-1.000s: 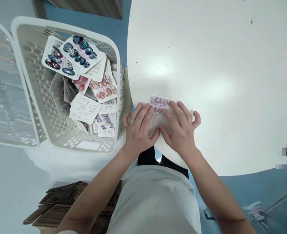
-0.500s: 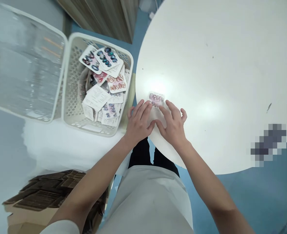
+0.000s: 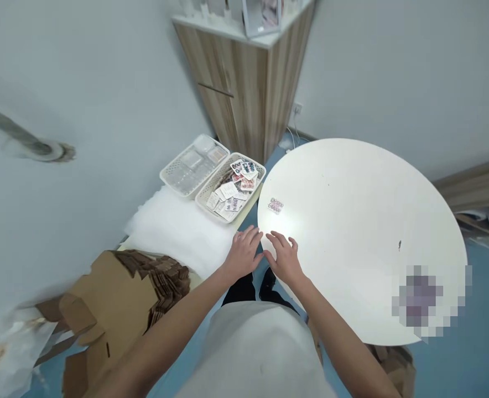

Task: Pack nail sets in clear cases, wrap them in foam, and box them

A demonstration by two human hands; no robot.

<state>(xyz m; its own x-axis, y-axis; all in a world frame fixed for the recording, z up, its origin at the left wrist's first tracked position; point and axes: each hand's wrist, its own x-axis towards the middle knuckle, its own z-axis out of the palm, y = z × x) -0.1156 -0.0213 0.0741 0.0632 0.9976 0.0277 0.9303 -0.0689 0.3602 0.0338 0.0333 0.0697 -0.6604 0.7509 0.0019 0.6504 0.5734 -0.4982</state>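
A small card of pink press-on nails [image 3: 275, 205] lies flat on the white round table [image 3: 352, 221], near its left edge. My left hand [image 3: 244, 253] is held at the table's near left edge, fingers spread and nothing in it. Beside it, my right hand [image 3: 284, 258] hovers over the edge with its fingers apart and slightly bent, also holding nothing. Both hands are on the near side of the card and apart from it.
Left of the table stands a white basket [image 3: 211, 214] full of nail cards. A second basket [image 3: 173, 179] with clear plastic packs adjoins it. White sheeting [image 3: 182, 229], flattened cardboard [image 3: 112, 293] and a wooden cabinet [image 3: 244, 94] are around. A blurred-out item [image 3: 417, 298] lies at the table's right.
Both hands have drawn back from the nail card, which stays on the table. My view has tilted up, so the cabinet and walls now show.
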